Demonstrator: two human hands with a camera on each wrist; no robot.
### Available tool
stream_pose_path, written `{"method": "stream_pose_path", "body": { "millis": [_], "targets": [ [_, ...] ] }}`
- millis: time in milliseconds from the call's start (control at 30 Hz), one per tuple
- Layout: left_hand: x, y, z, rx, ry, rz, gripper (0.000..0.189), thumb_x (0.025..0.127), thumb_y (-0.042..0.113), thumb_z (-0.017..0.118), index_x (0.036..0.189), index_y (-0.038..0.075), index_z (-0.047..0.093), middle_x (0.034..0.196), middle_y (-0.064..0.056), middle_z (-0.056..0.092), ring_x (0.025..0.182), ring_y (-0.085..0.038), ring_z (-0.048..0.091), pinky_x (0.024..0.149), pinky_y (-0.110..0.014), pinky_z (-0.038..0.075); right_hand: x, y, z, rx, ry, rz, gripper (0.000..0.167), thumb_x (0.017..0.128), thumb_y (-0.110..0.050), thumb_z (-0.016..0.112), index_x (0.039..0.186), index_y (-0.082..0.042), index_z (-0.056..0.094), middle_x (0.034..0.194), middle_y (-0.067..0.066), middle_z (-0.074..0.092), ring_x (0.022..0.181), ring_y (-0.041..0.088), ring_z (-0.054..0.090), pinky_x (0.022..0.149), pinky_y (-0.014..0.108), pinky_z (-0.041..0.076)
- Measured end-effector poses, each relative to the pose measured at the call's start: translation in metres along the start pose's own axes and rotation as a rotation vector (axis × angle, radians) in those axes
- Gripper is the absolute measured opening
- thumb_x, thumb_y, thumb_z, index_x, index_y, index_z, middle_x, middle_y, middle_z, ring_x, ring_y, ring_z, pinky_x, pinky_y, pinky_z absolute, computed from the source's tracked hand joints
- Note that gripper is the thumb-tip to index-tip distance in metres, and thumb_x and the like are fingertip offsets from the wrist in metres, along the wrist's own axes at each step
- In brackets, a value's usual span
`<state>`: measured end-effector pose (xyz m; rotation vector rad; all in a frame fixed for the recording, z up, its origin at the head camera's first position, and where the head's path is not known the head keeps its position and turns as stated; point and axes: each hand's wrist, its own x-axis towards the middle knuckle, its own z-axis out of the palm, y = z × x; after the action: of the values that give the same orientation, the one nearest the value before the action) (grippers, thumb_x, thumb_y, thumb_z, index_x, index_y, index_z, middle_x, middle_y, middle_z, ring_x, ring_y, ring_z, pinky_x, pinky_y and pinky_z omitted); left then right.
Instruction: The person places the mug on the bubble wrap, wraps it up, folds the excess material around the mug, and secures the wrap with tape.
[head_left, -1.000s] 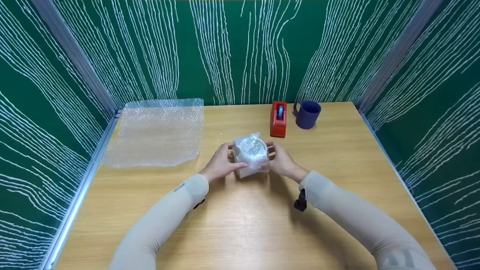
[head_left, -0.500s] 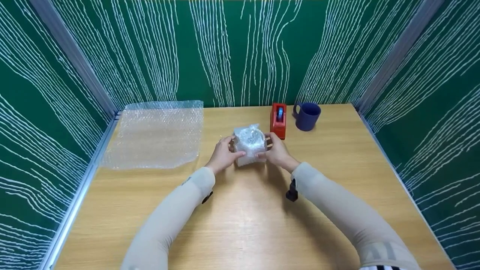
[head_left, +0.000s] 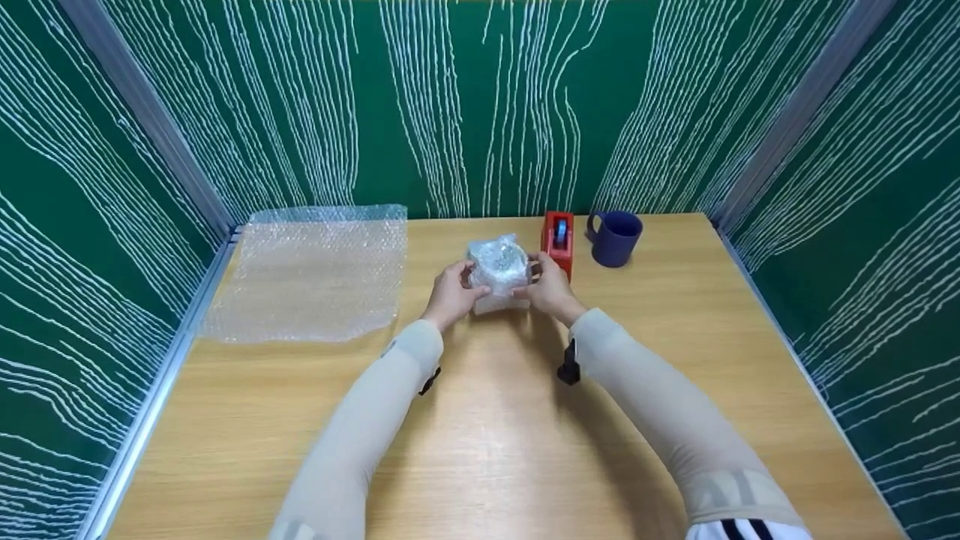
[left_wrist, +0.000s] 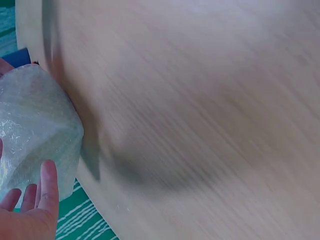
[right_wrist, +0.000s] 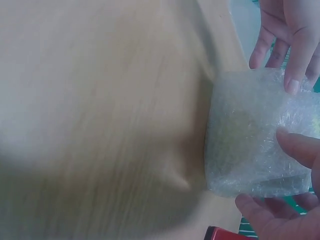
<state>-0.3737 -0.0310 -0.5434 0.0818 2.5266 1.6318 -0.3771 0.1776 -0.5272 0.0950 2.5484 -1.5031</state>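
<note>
The counter [head_left: 487, 420] spans the lower frame; a bubble-wrap sheet [head_left: 315, 274] lies at upper left. Above centre, the left hand [head_left: 450, 295] and right hand [head_left: 553, 288] hold a bubble-wrapped bundle [head_left: 499, 262], fingers part-curled around its sides.

A dark-green back wall [head_left: 480, 112] streaked with wavy white lines fills the top of the frame. A matching dark-green left wall [head_left: 75, 255] and dark-green right wall [head_left: 885, 255] flank it, their white lines slanting. A straight grey post [head_left: 146, 105] stands at upper left, another grey post [head_left: 799, 105] at upper right. Below spreads a pale wood-grained bench [head_left: 480, 480], light glaring off its lower middle; a silvery strip [head_left: 154, 397] edges its left side.
</note>
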Motion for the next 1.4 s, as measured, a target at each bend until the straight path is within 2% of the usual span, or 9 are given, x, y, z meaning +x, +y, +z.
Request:
{"method": "stream_pose_path", "body": {
  "millis": [400,633,800,933,1133,1267,1400],
  "targets": [
    [0.014,0.003,0.0,0.0,-0.006,-0.021,0.062,0.105,0.015,0.073,0.163,0.009,0.049,0.164,-0.013,0.054,0.15,-0.03,0.055,0.123,-0.042,0.049,0.016,-0.005,0.0,0.024,0.024,0.022,0.072,0.096,0.003,0.078,0.158,-0.011,0.045,0.152,0.018,0.055,0.135,0.036,0.055,0.12,0.049,0.052],
    [0.009,0.003,-0.007,0.041,-0.022,0.021,0.064,0.104,0.015,0.074,0.162,0.007,0.049,0.162,-0.016,0.056,0.143,-0.031,0.059,0.12,-0.042,0.052,0.013,-0.008,-0.001,-0.022,0.008,-0.005,0.078,0.095,0.001,0.079,0.162,-0.005,0.04,0.152,0.023,0.055,0.137,0.039,0.057,0.118,0.051,0.053],
    [0.003,0.002,-0.014,0.085,-0.037,0.045,0.063,0.103,0.015,0.076,0.16,0.006,0.051,0.154,-0.015,0.061,0.141,-0.032,0.061,0.118,-0.042,0.054,0.005,-0.01,-0.003,-0.039,-0.001,0.027,0.081,0.097,-0.002,0.079,0.166,-0.006,0.037,0.156,0.022,0.052,0.14,0.038,0.055,0.119,0.05,0.053],
    [-0.004,0.004,-0.023,0.099,-0.047,0.037,0.063,0.102,0.016,0.077,0.159,0.007,0.052,0.156,-0.016,0.059,0.146,-0.036,0.057,0.12,-0.046,0.052,-0.001,-0.012,-0.007,-0.034,0.009,0.041,0.083,0.096,-0.004,0.081,0.166,-0.006,0.036,0.161,0.023,0.049,0.147,0.04,0.051,0.122,0.051,0.049],
    [-0.013,0.005,-0.035,0.103,-0.042,0.035,0.062,0.102,0.019,0.077,0.158,0.009,0.053,0.158,-0.016,0.058,0.146,-0.036,0.056,0.12,-0.048,0.052,-0.008,-0.014,-0.012,-0.004,0.013,0.01,0.084,0.096,-0.002,0.08,0.167,-0.003,0.034,0.168,0.027,0.042,0.157,0.044,0.041,0.128,0.054,0.042],
    [-0.014,0.004,-0.033,0.098,-0.051,0.047,0.059,0.103,0.017,0.076,0.156,0.006,0.054,0.153,-0.018,0.06,0.142,-0.036,0.059,0.117,-0.047,0.054,-0.005,-0.012,-0.014,-0.014,0.016,0.015,0.082,0.097,-0.004,0.079,0.166,-0.004,0.036,0.17,0.026,0.04,0.158,0.041,0.041,0.129,0.053,0.04],
    [-0.011,0.004,-0.023,0.071,-0.072,0.049,0.057,0.103,0.016,0.076,0.155,0.005,0.054,0.149,-0.017,0.062,0.137,-0.035,0.062,0.113,-0.044,0.057,-0.001,-0.01,-0.013,-0.021,0.013,0.046,0.08,0.098,-0.005,0.08,0.166,-0.005,0.037,0.168,0.024,0.043,0.156,0.04,0.044,0.128,0.052,0.042]
  ]
}}
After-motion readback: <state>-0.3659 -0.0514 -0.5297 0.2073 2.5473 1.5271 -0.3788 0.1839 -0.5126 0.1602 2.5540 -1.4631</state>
